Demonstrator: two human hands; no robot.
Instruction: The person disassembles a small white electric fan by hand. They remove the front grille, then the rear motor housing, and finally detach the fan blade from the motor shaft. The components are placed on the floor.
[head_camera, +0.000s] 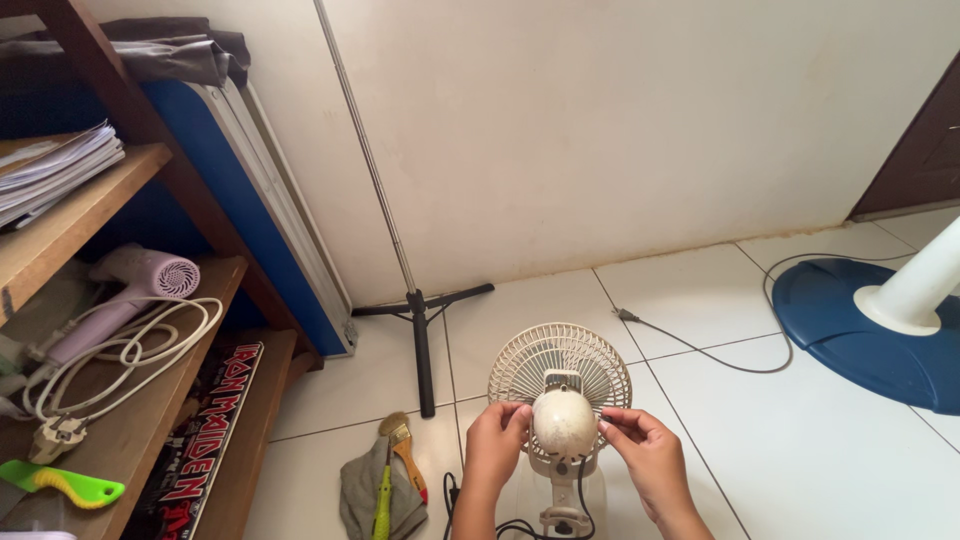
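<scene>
A small cream desk fan stands on the tiled floor near the bottom centre, seen from behind. Its rounded motor housing (564, 421) faces me and its wire grille (560, 362) rises behind. My left hand (494, 447) grips the left side of the housing. My right hand (646, 453) pinches the right side, fingertips against the grille's rim. The fan's black cord (580, 503) runs down by its base.
A paintbrush (403, 443), a green-handled tool (383, 500) and a grey rag (360, 485) lie to the left. A black stand with a metal pole (420, 335) leans at the wall. A blue pedestal fan base (850, 320) sits right. Wooden shelves (120, 430) hold a hair dryer (130, 295).
</scene>
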